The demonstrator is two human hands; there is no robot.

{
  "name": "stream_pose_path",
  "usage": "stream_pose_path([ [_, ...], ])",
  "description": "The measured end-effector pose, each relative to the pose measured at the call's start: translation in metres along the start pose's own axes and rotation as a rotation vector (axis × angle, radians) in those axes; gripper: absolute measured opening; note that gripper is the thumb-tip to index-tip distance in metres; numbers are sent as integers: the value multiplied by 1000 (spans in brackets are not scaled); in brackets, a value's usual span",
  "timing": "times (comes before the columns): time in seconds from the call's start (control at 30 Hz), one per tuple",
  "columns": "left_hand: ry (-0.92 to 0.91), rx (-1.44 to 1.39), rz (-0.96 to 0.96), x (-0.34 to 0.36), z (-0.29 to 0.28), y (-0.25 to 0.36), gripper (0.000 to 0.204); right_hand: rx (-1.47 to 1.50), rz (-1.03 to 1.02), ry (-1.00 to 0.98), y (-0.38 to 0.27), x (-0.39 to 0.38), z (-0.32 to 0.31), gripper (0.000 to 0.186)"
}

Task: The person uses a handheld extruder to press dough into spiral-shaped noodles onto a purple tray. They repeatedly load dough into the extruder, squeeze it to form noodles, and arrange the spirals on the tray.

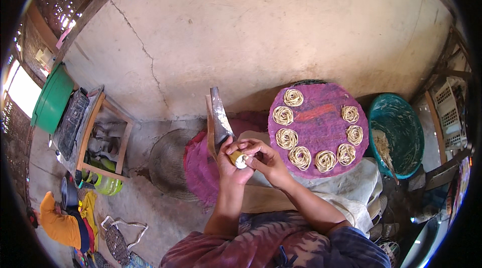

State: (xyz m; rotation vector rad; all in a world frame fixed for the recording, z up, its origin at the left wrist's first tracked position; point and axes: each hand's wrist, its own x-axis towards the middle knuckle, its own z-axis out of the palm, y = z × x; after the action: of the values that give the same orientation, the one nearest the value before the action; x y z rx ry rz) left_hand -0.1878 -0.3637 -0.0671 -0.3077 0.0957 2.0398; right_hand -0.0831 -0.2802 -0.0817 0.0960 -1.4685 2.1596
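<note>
My left hand (230, 166) is wrapped round a short yellow-brown tube (235, 156), with white dough (241, 161) showing at its near end. At that end my right hand (271, 164) has its fingers curled over the tube and its thumb against the dough. Just beyond the hands, an upright wooden piece with a grey metal face (220, 117) is dusted white. To the right lies a round tray covered in purple cloth (324, 135). Several coiled noodle nests (300, 158) are set along its rim, leaving bare cloth in the middle.
Right of the tray stands a teal basin (396, 137) with pale dough residue. A round woven tray (168, 167) and purple cloth (198, 167) lie on the left. Farther left, a wooden stand (93, 135) bears a green tub (52, 100). A person in orange (60, 225) is at lower left.
</note>
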Motion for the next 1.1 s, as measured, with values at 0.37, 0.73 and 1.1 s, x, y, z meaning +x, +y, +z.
stream_pose_path([
  [0.37,22,16,83,3,0,4,47,-51,-34,34,14,4,8,27],
  [0.73,-7,-80,60,-2,-2,32,47,-122,-37,-110,15,20,15,30],
  [1.1,-21,94,217,8,-15,29,46,23,-47,53,38,19,27,31],
])
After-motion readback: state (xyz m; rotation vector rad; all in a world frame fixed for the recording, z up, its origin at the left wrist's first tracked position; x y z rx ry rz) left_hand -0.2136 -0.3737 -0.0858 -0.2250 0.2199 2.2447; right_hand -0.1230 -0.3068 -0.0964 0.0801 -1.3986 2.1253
